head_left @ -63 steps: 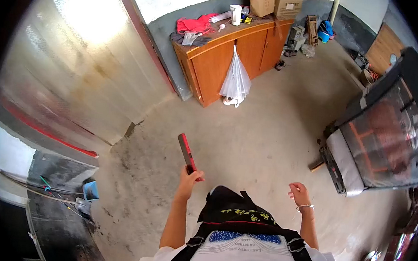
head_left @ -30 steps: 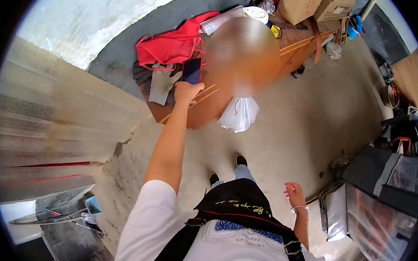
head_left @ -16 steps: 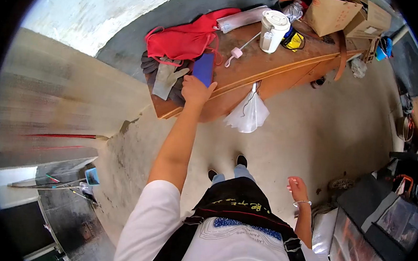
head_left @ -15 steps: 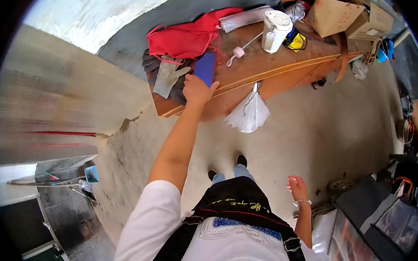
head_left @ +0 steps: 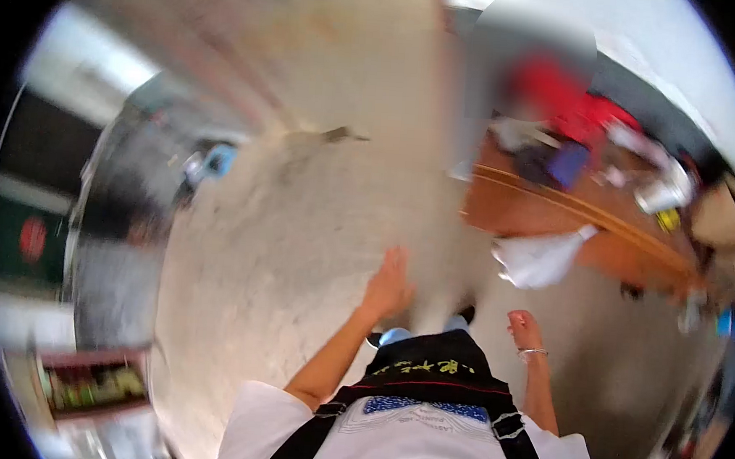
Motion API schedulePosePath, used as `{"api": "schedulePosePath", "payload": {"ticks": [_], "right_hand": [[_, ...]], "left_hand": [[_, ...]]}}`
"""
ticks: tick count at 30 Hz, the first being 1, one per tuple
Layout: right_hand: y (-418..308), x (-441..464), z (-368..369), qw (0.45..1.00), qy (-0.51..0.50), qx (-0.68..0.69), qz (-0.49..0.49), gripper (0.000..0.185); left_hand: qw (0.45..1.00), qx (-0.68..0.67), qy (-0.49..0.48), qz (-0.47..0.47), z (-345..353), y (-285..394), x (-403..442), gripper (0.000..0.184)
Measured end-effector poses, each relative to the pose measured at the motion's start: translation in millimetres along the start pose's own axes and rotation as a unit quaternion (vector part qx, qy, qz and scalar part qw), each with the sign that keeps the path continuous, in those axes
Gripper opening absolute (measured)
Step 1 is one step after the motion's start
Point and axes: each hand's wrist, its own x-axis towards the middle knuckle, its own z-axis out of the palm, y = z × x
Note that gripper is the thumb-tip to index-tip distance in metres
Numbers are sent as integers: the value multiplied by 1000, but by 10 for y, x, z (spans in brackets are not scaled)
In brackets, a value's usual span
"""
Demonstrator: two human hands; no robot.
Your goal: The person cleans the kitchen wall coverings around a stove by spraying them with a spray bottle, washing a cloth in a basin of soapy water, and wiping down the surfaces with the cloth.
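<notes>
Head view | and it's the left hand (head_left: 389, 288) out over the floor (head_left: 257, 248), fingers stretched wide, nothing held | right hand (head_left: 525, 330) nearby, fingers half curled, seemingly empty through the blur | blue phone (head_left: 568, 163) lies far right on the cabinet (head_left: 520, 207), near red cloth (head_left: 595, 115) | white bag (head_left: 542, 259) hangs in front

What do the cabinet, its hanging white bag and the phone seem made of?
Cabinet: probably varnished wood or veneer, from its orange-brown colour. White bag: perhaps thin, matte plastic, from its gathered drape. Phone: possibly glass-faced, given its flat blue surface; blur hides its finish.
</notes>
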Motion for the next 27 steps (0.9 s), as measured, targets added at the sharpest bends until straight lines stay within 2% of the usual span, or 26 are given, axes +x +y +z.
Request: {"api": "schedulePosePath", "payload": {"ticks": [2,4,6,7,8,10,11,13,14,16,18,19,22,23,24,25,27], "right_hand": [[-476,120,549,996,-57,-20,-64,24],[-902,54,1267,986,-108,-39,-123,24],[-1346,19,2041,960,-184,-115,-179,24],[-1585,-17,2420,942,-218,-143,-210,24],[-1760,-160,2815,923,-264,-154,-234,24],[-1952,-593,3637,879,-360,-168,-265,22],[-2081,-820,4022,853,-397,-187,-282,22],[-2300,-1314,4745,791,-492,-205,-301,21],[-2345,-1484,5096,767,-517,-216,-312,21],[-2380,-1813,5795,711,-569,-259,-323,20],[-2339,-2105,6454,669,-589,-281,-356,19],[-2327,-2245,6743,650,-587,-295,-381,19],[-2312,-2714,7548,624,-610,-316,-373,17],[-2265,-2733,7758,624,-612,-302,-381,17],[-2205,-2698,8065,609,-608,-321,-396,17],[-2187,-2742,8407,594,-602,-340,-412,17],[-2357,-3093,8967,607,-588,-358,-395,17]], "left_hand": [[988,-43,-46,-143,-112,-526,-824,77],[974,-70,22,-212,-97,-1134,-1752,77],[950,-94,62,-290,-139,-1651,-2538,77],[930,-63,69,-356,-69,-1884,-2913,75],[908,-87,96,-398,-103,-1989,-3279,75],[853,-123,228,-452,-258,-2196,-4019,74],[821,-95,292,-481,-237,-2272,-4320,73],[751,-132,354,-542,-168,-2408,-4877,73],[706,-165,395,-564,-114,-2460,-5098,73],[668,-145,435,-586,-23,-2571,-5527,74],[623,-228,465,-586,-57,-2749,-5923,75],[614,-211,484,-586,-77,-2866,-6108,75],[575,-191,509,-612,-273,-3376,-6803,73],[546,-197,551,-599,-181,-3592,-6986,73],[551,-182,557,-594,-188,-3822,-7208,73],[532,-177,563,-607,-223,-4069,-7451,72],[506,-153,575,-625,-114,-4543,-7976,71]]}}
